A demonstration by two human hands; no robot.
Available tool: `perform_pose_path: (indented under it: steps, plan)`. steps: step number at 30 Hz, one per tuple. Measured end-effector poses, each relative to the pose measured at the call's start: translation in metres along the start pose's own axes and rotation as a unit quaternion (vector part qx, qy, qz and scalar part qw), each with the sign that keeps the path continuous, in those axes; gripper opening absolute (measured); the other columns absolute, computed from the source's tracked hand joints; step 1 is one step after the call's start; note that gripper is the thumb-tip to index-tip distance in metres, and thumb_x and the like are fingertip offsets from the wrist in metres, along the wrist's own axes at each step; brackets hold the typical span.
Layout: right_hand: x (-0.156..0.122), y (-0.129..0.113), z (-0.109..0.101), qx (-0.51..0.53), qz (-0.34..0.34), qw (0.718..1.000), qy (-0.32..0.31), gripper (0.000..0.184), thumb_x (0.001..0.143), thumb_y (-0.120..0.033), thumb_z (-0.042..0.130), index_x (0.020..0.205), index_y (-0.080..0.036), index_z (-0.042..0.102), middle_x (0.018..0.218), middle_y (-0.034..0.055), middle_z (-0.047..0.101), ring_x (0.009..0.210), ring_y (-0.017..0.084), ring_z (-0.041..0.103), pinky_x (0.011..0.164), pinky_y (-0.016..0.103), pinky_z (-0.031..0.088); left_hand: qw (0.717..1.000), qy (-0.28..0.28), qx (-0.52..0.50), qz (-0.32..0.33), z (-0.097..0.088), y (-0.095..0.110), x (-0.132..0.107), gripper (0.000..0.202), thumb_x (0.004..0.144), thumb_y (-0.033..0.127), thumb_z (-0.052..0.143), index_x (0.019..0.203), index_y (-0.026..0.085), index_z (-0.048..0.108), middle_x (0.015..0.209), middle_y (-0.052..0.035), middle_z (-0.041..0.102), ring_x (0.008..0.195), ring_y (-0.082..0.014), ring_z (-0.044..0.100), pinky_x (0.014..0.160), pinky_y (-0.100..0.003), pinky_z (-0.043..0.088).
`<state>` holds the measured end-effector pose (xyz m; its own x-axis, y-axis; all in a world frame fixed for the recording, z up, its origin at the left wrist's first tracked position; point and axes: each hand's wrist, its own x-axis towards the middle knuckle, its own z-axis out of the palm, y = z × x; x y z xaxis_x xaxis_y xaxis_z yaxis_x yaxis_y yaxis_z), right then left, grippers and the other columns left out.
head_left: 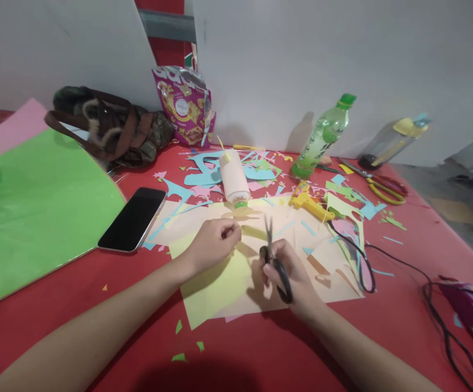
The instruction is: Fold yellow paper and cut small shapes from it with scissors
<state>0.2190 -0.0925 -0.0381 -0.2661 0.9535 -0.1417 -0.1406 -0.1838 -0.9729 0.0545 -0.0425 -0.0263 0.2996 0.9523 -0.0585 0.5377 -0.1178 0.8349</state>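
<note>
With the right hand gripping black scissors and the left hand pinching yellow paper, those upright blades risk nicking the close-set fingers.

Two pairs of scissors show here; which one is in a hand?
The black-handled scissors, held in the right hand over the yellow paper. The red-and-yellow pair lies untouched far right on the table.
</note>
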Motion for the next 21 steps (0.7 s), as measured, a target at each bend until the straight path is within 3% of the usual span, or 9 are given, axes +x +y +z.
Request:
perform_pose_path:
  steps: [3, 11, 15, 21]
  plan:
    - [-0.002, -0.001, 0.002, 0.014, 0.089, 0.993, -0.07, 0.032, 0.067, -0.039, 0.06, 0.07, -0.022, 0.033, 0.047, -0.0096, 0.043, 0.038, 0.005, 0.038, 0.038, 0.017, 0.027, 1.0, 0.024, -0.017, 0.003, -0.002, 0.001, 0.0, 0.023, 0.075, 0.024, 0.038, 0.055, 0.014, 0.042, 0.049, 0.0055, 0.031, 0.047, -0.0065, 0.03, 0.045, -0.019, 0.026]
    - [-0.002, -0.005, 0.0, 0.026, 0.127, 0.989, -0.078, 0.034, 0.067, -0.043, 0.059, 0.07, -0.021, 0.032, 0.041, -0.009, 0.048, 0.031, 0.005, 0.039, 0.032, 0.014, 0.02, 0.997, 0.052, -0.057, 0.001, -0.009, 0.003, 0.001, 0.021, 0.074, 0.024, 0.042, 0.055, 0.015, 0.044, 0.047, 0.0063, 0.032, 0.046, -0.0063, 0.032, 0.045, -0.018, 0.027]
    - [-0.001, -0.004, 0.0, 0.023, 0.157, 0.984, -0.082, 0.036, 0.065, -0.042, 0.061, 0.069, -0.021, 0.032, 0.041, -0.0099, 0.047, 0.032, 0.005, 0.042, 0.032, 0.014, 0.022, 0.996, 0.025, -0.083, 0.005, -0.01, 0.008, -0.002, 0.021, 0.075, 0.026, 0.042, 0.058, 0.014, 0.046, 0.047, 0.007, 0.031, 0.044, -0.0055, 0.03, 0.042, -0.017, 0.025]
    - [-0.002, -0.003, 0.0, 0.044, 0.137, 0.986, -0.086, 0.037, 0.062, -0.043, 0.064, 0.07, -0.021, 0.035, 0.045, -0.009, 0.047, 0.035, 0.005, 0.039, 0.036, 0.015, 0.024, 0.993, -0.055, -0.109, -0.008, -0.009, 0.012, -0.005, 0.02, 0.074, 0.025, 0.041, 0.057, 0.014, 0.046, 0.046, 0.0072, 0.03, 0.042, -0.0048, 0.028, 0.04, -0.017, 0.024]
